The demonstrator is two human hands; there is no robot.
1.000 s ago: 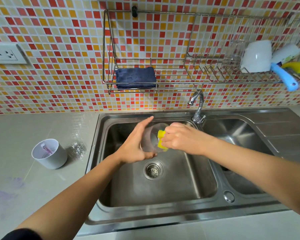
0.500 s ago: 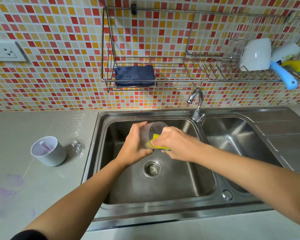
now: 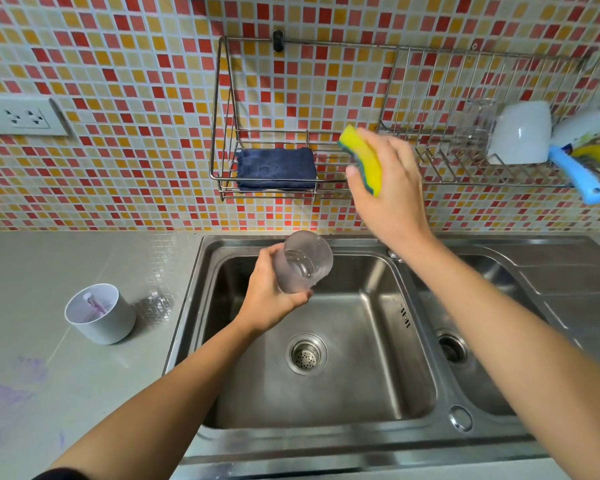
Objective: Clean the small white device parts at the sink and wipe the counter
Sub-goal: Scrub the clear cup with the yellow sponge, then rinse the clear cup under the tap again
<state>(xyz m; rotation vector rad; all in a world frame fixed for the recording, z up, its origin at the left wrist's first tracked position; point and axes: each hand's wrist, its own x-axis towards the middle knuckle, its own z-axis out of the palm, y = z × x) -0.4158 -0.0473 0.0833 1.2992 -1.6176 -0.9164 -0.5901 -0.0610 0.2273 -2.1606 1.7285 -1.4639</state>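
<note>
My left hand (image 3: 269, 299) grips a translucent cup-shaped part (image 3: 303, 263) over the left sink basin (image 3: 326, 386), its mouth tilted up and to the right. My right hand (image 3: 388, 188) is raised in front of the wall rack and holds a yellow and green sponge (image 3: 362, 161). On the counter to the left of the sink stands a white cup-shaped part (image 3: 99, 313) with purple residue inside. Purple smears (image 3: 11, 393) mark the grey counter (image 3: 49, 258) at the near left.
A wire rack (image 3: 329, 133) on the tiled wall holds a folded dark blue cloth (image 3: 276, 168), a clear glass (image 3: 473, 128), a white bowl (image 3: 520, 133) and a blue-handled brush (image 3: 577, 176). My right arm hides the tap. A second basin (image 3: 465, 341) lies to the right. A wall socket (image 3: 21, 116) is at the left.
My right hand has pulled the sponge out of the translucent part and lifted it up to the rack. My left hand still holds the part over the basin.
</note>
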